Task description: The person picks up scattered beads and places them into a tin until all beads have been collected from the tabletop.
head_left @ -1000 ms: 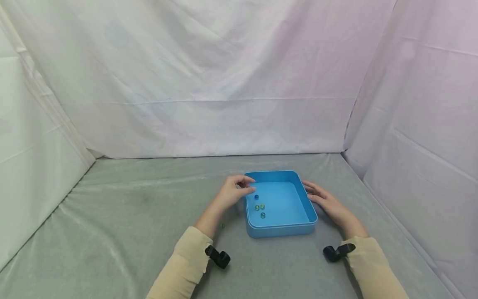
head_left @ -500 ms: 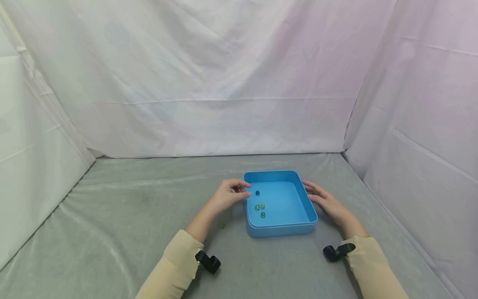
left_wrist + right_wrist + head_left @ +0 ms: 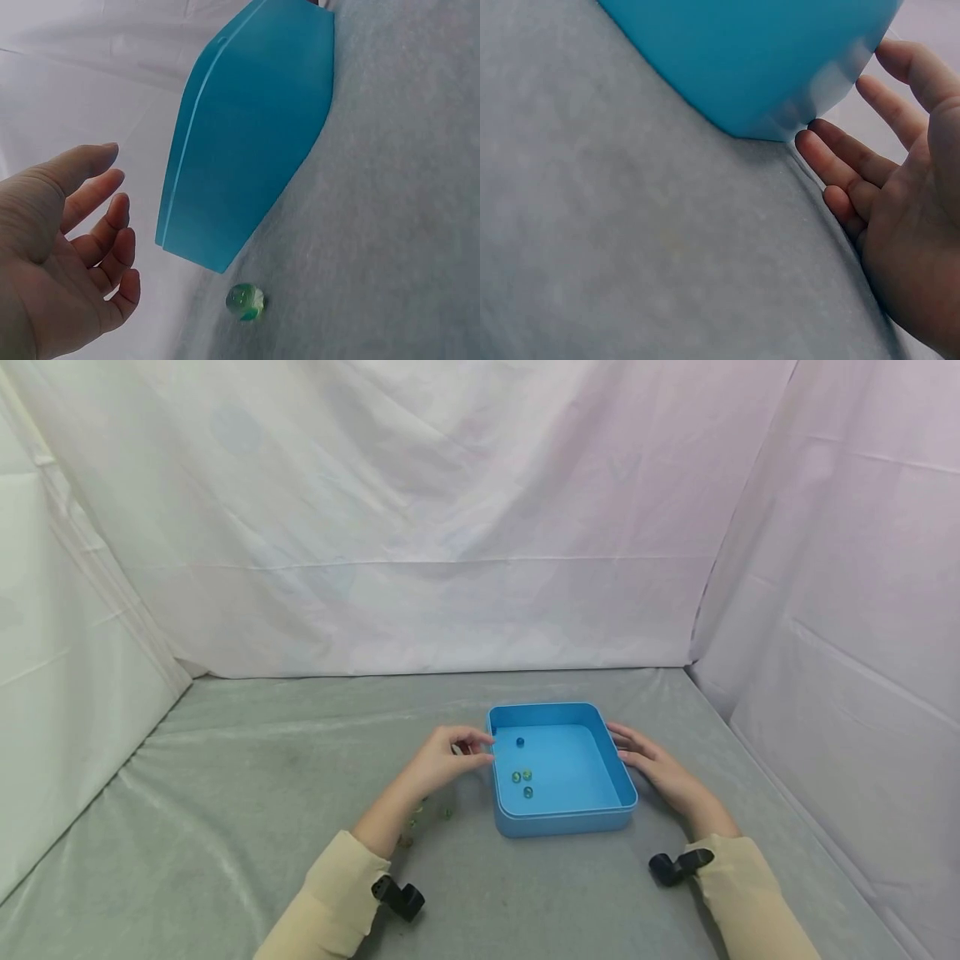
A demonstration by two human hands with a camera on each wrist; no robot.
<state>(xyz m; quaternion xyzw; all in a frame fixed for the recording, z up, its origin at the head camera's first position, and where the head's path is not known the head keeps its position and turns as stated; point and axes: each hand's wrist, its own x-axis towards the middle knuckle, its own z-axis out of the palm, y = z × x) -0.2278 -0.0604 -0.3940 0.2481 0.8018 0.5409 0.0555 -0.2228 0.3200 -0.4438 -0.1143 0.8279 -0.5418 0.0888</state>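
Sitting on the grey cloth of the worktop (image 3: pixel 262 760), a shallow blue box (image 3: pixel 562 824) with rounded corners holds several small glass marbles, all toward its left side. A dark blue marble (image 3: pixel 520 742) lies farthest back of these; nearer the front, two yellow-green marbles (image 3: pixel 516 777) sit side by side, with a teal marble (image 3: pixel 528 792) just in front of them. A dark speck by the left wall is too small to identify. Outside the box, a green marble (image 3: pixel 447 813) rests on the cloth near its left side, and more loose marbles (image 3: pixel 413 822) lie beside the left forearm. The left hand (image 3: pixel 442 762) is by the box's left rim, thumb and loosely bent fingers apart, gripping nothing. The right hand (image 3: pixel 667 774) has its fingers spread, fingertips touching the right wall without grasping it.
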